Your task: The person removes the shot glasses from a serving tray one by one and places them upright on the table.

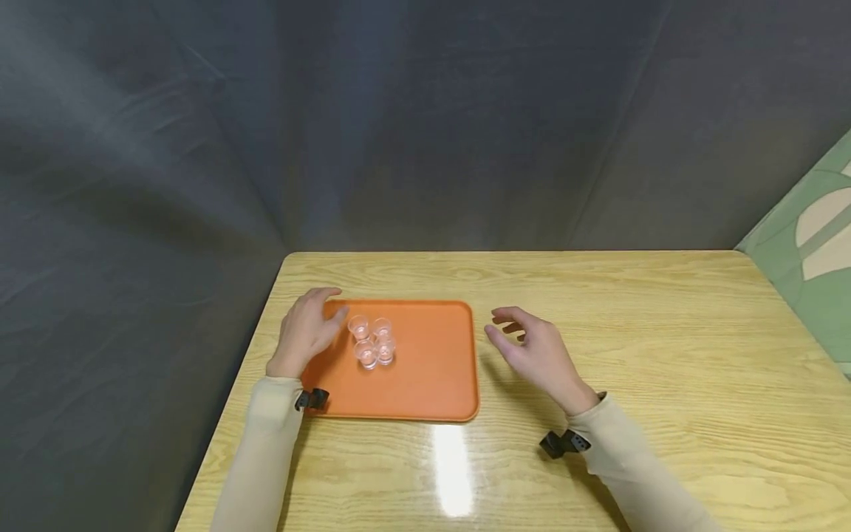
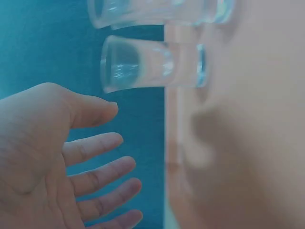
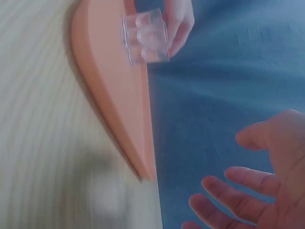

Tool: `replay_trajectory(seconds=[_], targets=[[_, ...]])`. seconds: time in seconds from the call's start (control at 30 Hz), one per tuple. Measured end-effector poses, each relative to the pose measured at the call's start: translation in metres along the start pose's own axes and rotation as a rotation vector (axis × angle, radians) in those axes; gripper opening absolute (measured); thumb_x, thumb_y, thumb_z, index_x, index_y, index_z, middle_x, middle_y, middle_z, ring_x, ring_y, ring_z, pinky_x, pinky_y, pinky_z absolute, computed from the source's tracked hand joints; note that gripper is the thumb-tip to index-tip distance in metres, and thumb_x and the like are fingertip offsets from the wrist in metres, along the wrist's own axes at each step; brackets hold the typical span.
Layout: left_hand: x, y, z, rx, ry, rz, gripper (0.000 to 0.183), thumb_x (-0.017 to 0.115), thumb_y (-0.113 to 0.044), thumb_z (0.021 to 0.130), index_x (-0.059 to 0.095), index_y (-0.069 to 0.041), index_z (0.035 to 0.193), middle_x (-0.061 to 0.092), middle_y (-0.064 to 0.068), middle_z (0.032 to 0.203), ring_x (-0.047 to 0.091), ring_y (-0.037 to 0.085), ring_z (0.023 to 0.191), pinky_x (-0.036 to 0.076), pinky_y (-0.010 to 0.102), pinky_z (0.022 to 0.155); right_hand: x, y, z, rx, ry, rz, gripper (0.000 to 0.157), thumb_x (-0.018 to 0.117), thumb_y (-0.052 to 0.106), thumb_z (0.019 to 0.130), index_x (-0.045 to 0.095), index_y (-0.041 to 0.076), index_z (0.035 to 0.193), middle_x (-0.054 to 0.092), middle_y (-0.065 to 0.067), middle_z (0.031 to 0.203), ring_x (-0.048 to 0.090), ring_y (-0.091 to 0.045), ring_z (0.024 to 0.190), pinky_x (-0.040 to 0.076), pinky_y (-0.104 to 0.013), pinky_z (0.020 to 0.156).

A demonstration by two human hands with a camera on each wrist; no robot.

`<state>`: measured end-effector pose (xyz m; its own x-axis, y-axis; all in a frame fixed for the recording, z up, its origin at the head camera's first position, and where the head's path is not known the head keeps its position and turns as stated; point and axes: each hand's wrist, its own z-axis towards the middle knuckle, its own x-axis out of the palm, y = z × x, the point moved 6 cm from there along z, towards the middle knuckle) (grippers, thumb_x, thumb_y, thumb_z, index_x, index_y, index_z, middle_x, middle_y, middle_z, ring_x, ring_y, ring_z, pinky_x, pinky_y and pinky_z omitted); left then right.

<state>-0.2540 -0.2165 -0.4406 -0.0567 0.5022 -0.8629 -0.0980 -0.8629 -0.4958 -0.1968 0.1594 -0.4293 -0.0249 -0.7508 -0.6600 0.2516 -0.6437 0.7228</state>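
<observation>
Several small clear glasses (image 1: 368, 355) stand upright in a tight group on the left half of an orange tray (image 1: 432, 384). My left hand (image 1: 307, 330) hovers over the tray's left edge, fingers spread and holding nothing. In the left wrist view, its thumb is nearest one glass (image 2: 152, 66), with a gap between them. Off the tray's right edge, my right hand (image 1: 537, 353) is held above the table with loosely bent fingers and nothing in it. The right wrist view shows the same glasses (image 3: 151, 40) beyond the tray, beside the left hand.
The tray lies on a light wood-grain table (image 1: 651, 355). A dark grey curtain (image 1: 439, 133) hangs along the back and left side. Green patterned fabric (image 1: 824, 258) is at the far right. Each wrist wears a small black camera (image 1: 564, 443).
</observation>
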Motion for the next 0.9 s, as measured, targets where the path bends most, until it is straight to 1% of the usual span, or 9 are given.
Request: replay_trajectory(seconds=[0.13,0.27,0.47,0.57,0.73,0.9], targets=[[0.008,0.006,0.002,0.007,0.002,-0.009,0.045,0.064,-0.03,0.104,0.066,-0.006,0.142,0.063,0.021,0.147,0.058,0.045,0.137,0.049,0.064,0.108,0.018,0.012,0.003,-0.024,0.028,0.035,0.036,0.072,0.029,0.101,0.074,0.006,0.13,0.078,-0.011,0.124,0.075,-0.028,0.105,0.062,-0.05,0.089],[0.015,0.009,0.004,0.028,-0.009,-0.011,0.041,0.064,-0.026,0.104,0.068,-0.004,0.138,0.066,0.023,0.143,0.059,0.046,0.134,0.048,0.062,0.11,0.035,0.024,0.005,-0.055,0.068,0.077,0.035,0.074,0.028,0.101,0.074,0.008,0.13,0.078,-0.011,0.123,0.076,-0.025,0.102,0.062,-0.048,0.088],[0.02,0.008,0.006,0.05,-0.019,-0.028,0.038,0.066,-0.023,0.103,0.07,-0.003,0.135,0.066,0.023,0.141,0.058,0.047,0.134,0.047,0.061,0.112,0.06,0.042,0.006,-0.067,0.146,0.112,0.038,0.074,0.031,0.1,0.073,0.01,0.132,0.076,-0.01,0.129,0.076,-0.025,0.105,0.063,-0.046,0.087],[0.021,0.007,0.007,0.05,-0.022,-0.033,0.038,0.067,-0.022,0.102,0.07,-0.002,0.135,0.066,0.023,0.141,0.058,0.047,0.134,0.047,0.06,0.113,0.073,0.052,0.008,-0.08,0.178,0.119,0.04,0.076,0.032,0.099,0.073,0.009,0.132,0.077,-0.009,0.128,0.076,-0.026,0.105,0.062,-0.047,0.088],[0.023,0.007,0.007,0.042,-0.011,-0.033,0.037,0.067,-0.022,0.103,0.07,-0.003,0.135,0.064,0.024,0.143,0.057,0.048,0.135,0.046,0.06,0.115,0.094,0.069,0.009,-0.134,0.212,0.121,0.039,0.078,0.03,0.097,0.074,0.006,0.128,0.079,-0.009,0.123,0.076,-0.027,0.102,0.062,-0.048,0.089],[0.024,0.008,0.006,0.034,-0.01,-0.025,0.037,0.067,-0.023,0.103,0.071,-0.004,0.134,0.061,0.024,0.146,0.056,0.048,0.136,0.046,0.061,0.115,0.109,0.08,0.01,-0.189,0.202,0.108,0.036,0.079,0.028,0.095,0.076,0.005,0.122,0.08,-0.008,0.115,0.077,-0.027,0.096,0.063,-0.046,0.085]])
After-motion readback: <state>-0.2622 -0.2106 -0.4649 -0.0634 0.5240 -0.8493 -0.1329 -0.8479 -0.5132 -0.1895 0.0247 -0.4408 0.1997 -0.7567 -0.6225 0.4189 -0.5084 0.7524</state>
